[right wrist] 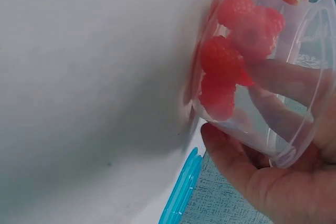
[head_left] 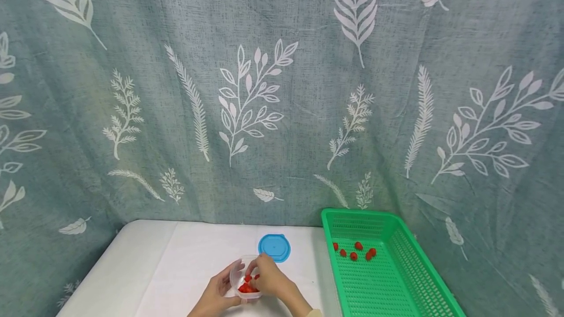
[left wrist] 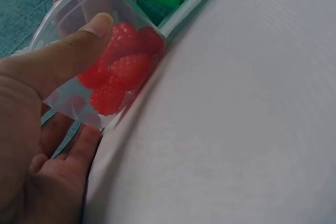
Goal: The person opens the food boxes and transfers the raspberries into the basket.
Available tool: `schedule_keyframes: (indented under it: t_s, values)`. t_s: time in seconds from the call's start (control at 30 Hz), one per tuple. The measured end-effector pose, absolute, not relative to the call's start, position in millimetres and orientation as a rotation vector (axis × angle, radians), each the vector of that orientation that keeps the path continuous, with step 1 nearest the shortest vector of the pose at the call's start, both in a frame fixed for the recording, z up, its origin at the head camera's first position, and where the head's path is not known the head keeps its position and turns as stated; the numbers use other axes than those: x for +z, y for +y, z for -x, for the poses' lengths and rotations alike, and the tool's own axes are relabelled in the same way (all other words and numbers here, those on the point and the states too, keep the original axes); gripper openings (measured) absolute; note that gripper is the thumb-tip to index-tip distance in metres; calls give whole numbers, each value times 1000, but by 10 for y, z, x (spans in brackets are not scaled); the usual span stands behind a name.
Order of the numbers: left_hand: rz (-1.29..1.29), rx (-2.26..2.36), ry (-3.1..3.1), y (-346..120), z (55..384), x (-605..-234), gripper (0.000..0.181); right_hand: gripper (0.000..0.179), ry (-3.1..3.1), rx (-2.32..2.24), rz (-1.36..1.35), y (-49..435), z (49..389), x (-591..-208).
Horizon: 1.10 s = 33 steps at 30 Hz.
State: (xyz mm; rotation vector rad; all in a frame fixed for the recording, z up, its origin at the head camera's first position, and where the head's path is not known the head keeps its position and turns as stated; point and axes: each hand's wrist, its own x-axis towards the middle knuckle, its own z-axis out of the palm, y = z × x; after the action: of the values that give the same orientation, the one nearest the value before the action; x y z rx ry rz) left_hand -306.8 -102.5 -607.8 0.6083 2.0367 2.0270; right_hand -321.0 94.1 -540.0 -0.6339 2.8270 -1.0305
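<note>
A small clear plastic container [head_left: 236, 278] stands on the white table with several red raspberries [left wrist: 126, 59] in its bottom. My left hand [head_left: 217, 291] holds the container from the left, its thumb [left wrist: 73, 51] along the wall and the other fingers partly hidden. Reaching in through the open top, my right hand [head_left: 271, 278] has fingertips down among the raspberries. In the right wrist view its fingers [right wrist: 289, 80] show through the clear wall, pinching a raspberry [right wrist: 223, 59]. Another fingertip of that hand lies outside, against the container's wall.
A blue lid [head_left: 274, 247] lies flat on the white table [head_left: 185, 258] behind the container. To the right stands a green slotted basket [head_left: 379, 287], with several more raspberries [head_left: 354, 256] toward its far left. A patterned grey-green curtain [head_left: 282, 111] hangs behind the table.
</note>
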Motion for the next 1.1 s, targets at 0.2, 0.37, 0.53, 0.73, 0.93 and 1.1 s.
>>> schedule_keyframes:
  t_s: [0.2,0.37,0.53,0.73,0.93,1.1]
  values:
    - [-620,2038,2024,-1021,3059,-6106,93,18,2867,-1096,610,946,3223,-5444]
    - [-581,2048,2003,-1027,3049,-6102,95,14,2894,-1175,590,937,3215,-5463]
    - [-570,2056,1995,-1032,3041,-6094,96,11,2896,-1359,635,939,3209,-5457]
    - [-588,2063,2066,-1018,3055,-6079,93,14,2863,-1613,700,961,3224,-5395]
    - [-602,2064,2107,-1009,3059,-6058,93,18,2670,-1896,594,1046,3147,-5344]
    - [-601,2068,2100,-1009,3055,-6057,93,19,2590,-1973,549,1127,3047,-5293]
